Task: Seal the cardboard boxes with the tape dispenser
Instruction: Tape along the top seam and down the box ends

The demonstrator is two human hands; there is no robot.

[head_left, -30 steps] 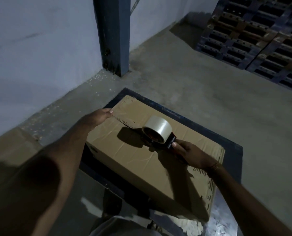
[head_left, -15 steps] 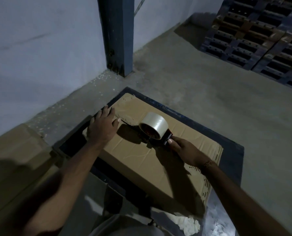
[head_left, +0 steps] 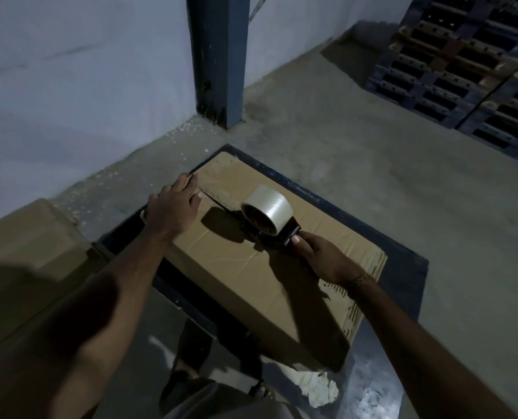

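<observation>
Nearest the camera, the right hand (head_left: pixel 319 258) is closed around the handle of the tape dispenser (head_left: pixel 268 214), which sits on top of the cardboard box (head_left: pixel 245 252) near its middle, roll end pointing toward the box's far-left corner. Just beyond, the left hand (head_left: pixel 173 208) now lies flat and open, gripping nothing, having slid from the box's left edge onto its top beside the seam. That looks like bracing the box for a taping pull.

Both forearms are bare; a thin bracelet (head_left: pixel 361 279) circles the right wrist.
</observation>
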